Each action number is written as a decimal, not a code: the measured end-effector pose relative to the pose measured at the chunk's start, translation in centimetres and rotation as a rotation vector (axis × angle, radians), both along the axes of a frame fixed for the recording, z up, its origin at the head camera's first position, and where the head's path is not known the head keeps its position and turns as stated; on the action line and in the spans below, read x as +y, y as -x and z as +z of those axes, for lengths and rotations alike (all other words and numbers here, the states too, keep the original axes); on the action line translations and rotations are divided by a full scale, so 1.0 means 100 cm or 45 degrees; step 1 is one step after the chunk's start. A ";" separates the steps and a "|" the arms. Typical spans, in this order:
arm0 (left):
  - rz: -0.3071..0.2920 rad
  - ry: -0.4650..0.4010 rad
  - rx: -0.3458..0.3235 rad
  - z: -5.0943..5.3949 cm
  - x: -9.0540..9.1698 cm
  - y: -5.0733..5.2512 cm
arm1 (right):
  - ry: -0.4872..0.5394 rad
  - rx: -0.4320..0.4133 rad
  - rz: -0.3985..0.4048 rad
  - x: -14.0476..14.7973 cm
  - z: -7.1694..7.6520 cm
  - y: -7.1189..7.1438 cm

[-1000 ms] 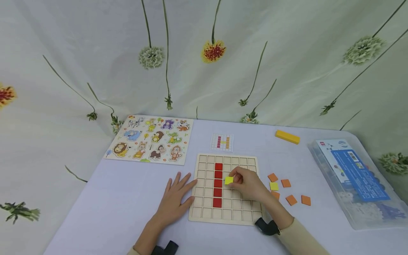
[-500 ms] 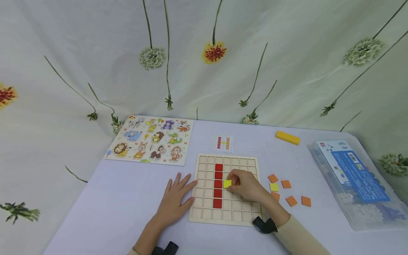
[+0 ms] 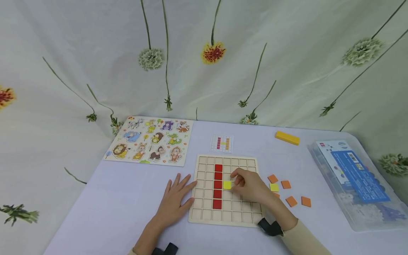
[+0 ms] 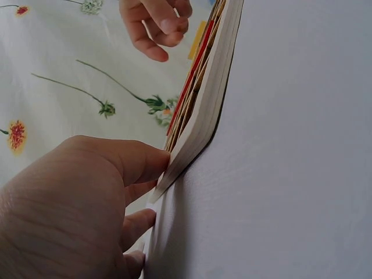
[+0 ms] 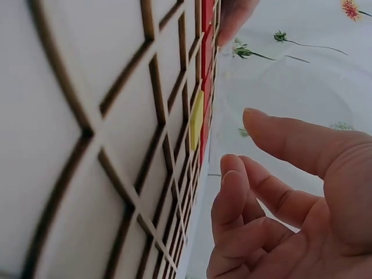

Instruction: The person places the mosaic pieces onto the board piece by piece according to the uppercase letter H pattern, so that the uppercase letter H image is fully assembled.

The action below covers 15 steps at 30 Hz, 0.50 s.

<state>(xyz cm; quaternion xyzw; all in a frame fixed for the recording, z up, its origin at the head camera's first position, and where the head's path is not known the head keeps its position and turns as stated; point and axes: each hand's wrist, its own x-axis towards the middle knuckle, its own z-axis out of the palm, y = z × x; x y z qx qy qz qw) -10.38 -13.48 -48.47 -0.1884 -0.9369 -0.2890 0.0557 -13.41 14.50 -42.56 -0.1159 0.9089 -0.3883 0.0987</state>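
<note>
A wooden grid board (image 3: 207, 214) lies on the white table, with a column of red square tiles (image 3: 217, 185) set in its cells. One yellow tile (image 3: 227, 185) sits in the cell just right of the middle red tile. Just off that tile, my right hand (image 3: 251, 186) hovers with thumb and fingertips apart and nothing between them; the right wrist view (image 5: 290, 203) shows the gap. My left hand (image 3: 175, 198) lies with fingers spread at the board's left edge, thumb and a fingertip touching it. In the left wrist view the thumb (image 4: 139, 160) meets the board's side.
Right of the board lie several orange tiles (image 3: 291, 201) and another yellow tile (image 3: 273, 187). A pattern card (image 3: 222, 143) is behind the board, an animal puzzle (image 3: 149, 140) at back left. A yellow bar (image 3: 287, 137) and a lidded plastic box (image 3: 357, 184) stand at the right.
My right hand lowered the yellow tile into the cell beside the middle red tile, let it go and drew slightly right. The left hand has stayed in place.
</note>
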 end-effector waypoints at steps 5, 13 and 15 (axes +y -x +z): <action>0.000 0.010 0.025 -0.001 0.000 0.001 | 0.045 0.161 -0.101 0.029 0.012 -0.014; -0.001 0.021 -0.028 -0.002 -0.001 0.000 | 0.111 0.339 -0.345 0.077 0.010 -0.035; -0.002 0.025 -0.032 -0.002 -0.001 0.000 | 0.098 0.340 -0.410 0.085 0.007 -0.039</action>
